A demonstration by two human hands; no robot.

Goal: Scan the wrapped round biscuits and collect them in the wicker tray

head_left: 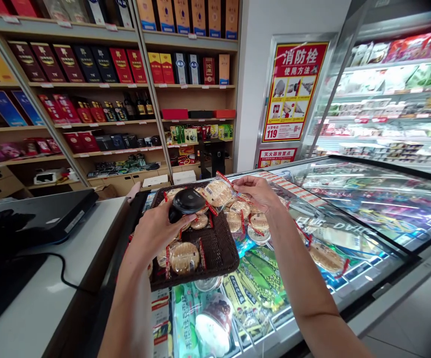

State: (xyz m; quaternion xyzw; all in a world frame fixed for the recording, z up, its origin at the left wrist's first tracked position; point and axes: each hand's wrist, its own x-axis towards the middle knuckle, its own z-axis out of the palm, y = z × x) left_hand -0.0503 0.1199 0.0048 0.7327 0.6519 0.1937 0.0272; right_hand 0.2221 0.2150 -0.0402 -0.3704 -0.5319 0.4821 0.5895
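Bare forearms (307,283) reach in from the bottom edge, over a glass-topped freezer (374,251). Left grip (155,224) is wrapped round what looks like a black scanner (188,200), rounded head out past the fingers, probably so nothing covers its face. Right grip (258,193) pinches a clear, red-edged biscuit packet (218,192) at its right side, likely by the edge to leave the front and its pale label uncovered. Packet is raised just beside the scanner head, over the far right corner of a brown woven basket (227,248); cannot tell whether it touches the packets beneath. Basket sits on the freezer near the white surface (105,226), presumably for easy reach; its walls hold more bagged biscuits (184,258) together. Loose packets (235,222) lie on the glass right of the basket, and a spare packet (326,257) rests beyond the right forearm. Frozen goods (265,273) show under the glass. Flat black machine (53,211) stands on the white surface. Shelved boxes (119,64) behind.
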